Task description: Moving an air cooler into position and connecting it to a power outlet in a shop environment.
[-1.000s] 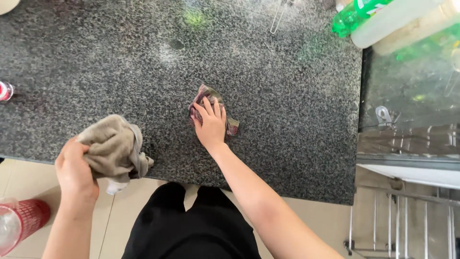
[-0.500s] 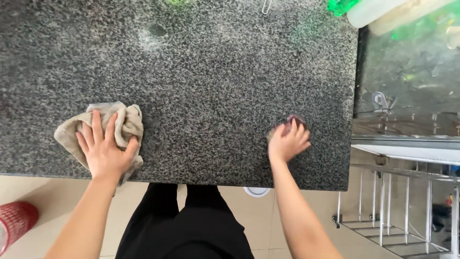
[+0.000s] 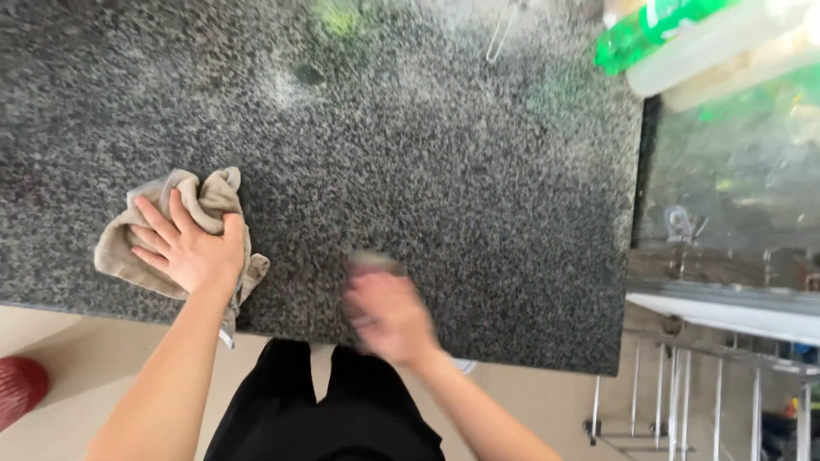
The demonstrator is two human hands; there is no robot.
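Observation:
My left hand lies flat, fingers spread, on a crumpled beige cloth near the front edge of a speckled dark granite counter. My right hand is blurred with motion at the counter's front edge and presses on a small dark scrubbing pad, of which only the far end shows beyond the fingers.
A green-capped plastic bottle and pale containers lie at the counter's far right. Past the right edge is a glass-topped surface, with a metal rack below it. A red object stands on the floor at left.
My right hand with the pad has slid left along the front edge of the counter. My left hand has stayed on the cloth.

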